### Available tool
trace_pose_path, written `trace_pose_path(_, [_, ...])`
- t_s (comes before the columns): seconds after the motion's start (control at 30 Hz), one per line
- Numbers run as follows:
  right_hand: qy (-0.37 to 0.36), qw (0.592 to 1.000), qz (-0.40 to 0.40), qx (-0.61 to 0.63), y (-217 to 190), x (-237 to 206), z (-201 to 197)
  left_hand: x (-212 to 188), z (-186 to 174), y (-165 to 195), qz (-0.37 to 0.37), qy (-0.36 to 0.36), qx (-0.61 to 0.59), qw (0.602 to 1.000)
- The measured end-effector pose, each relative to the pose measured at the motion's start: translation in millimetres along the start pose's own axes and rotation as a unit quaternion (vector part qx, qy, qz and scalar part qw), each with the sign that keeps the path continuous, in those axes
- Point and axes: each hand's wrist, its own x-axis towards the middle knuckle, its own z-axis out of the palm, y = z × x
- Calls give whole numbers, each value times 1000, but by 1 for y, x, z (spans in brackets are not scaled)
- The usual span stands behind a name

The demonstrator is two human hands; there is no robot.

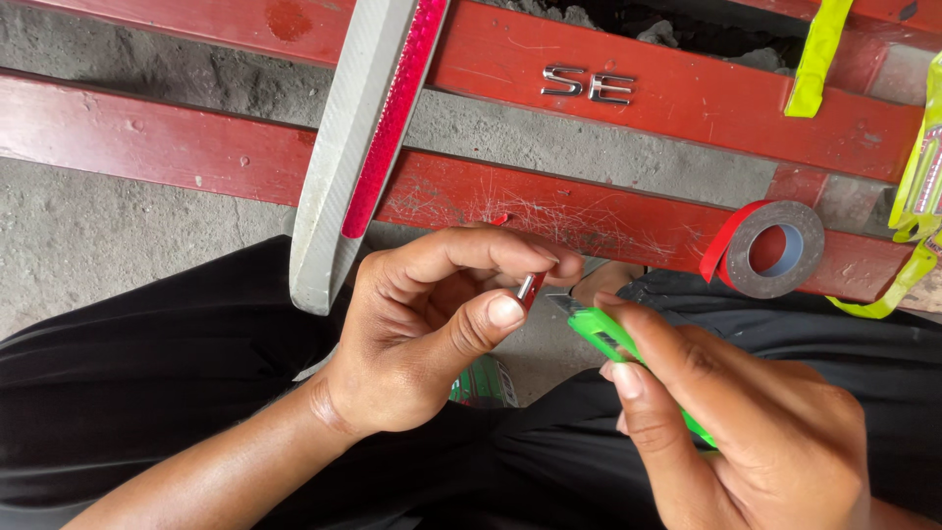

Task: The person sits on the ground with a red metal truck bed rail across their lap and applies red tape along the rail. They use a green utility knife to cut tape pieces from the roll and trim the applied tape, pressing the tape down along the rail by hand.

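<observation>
Tape strip (528, 290), red: pinched in left hand (422, 334); green knife (608, 344), gripped in right hand (746, 432), set beside it. Cutting judged underway; steady blade needed.

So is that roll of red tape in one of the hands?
No, the roll of red tape lies on the red panel, apart from both hands.

I am sitting in a rough vehicle workshop, shown by the bare concrete floor (88, 226), the scratched red painted body panel (589, 211), a roll of red reflective tape (770, 247) and yellow-green tape strips (819, 59).
</observation>
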Motion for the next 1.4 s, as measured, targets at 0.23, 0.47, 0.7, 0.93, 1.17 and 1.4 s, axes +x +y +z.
trace_pose_path(0.23, [-7,999,-38,-16,-1,2,0,0,0,1,11,1,8,1000])
trace_pose_path(0.47, [-76,992,20,103,6,-5,-1,-1,1,4,34,-3,60,998])
trace_pose_path(0.7, [-236,821,239,462,25,-7,-13,-2,-1,5,57,-16,102,993])
trace_pose_path(0.93, [-112,940,106,304,7,-12,-1,-7,-2,1,11,-7,-11,1000])
trace_pose_path(1.17, [23,1000,-8,3,-9,-1,9,-7,-2,1,2,-9,-22,1000])
trace_pose_path(1.4, [-3,999,32,-19,-17,3,5,-5,-2,0,0,-2,-16,1000])
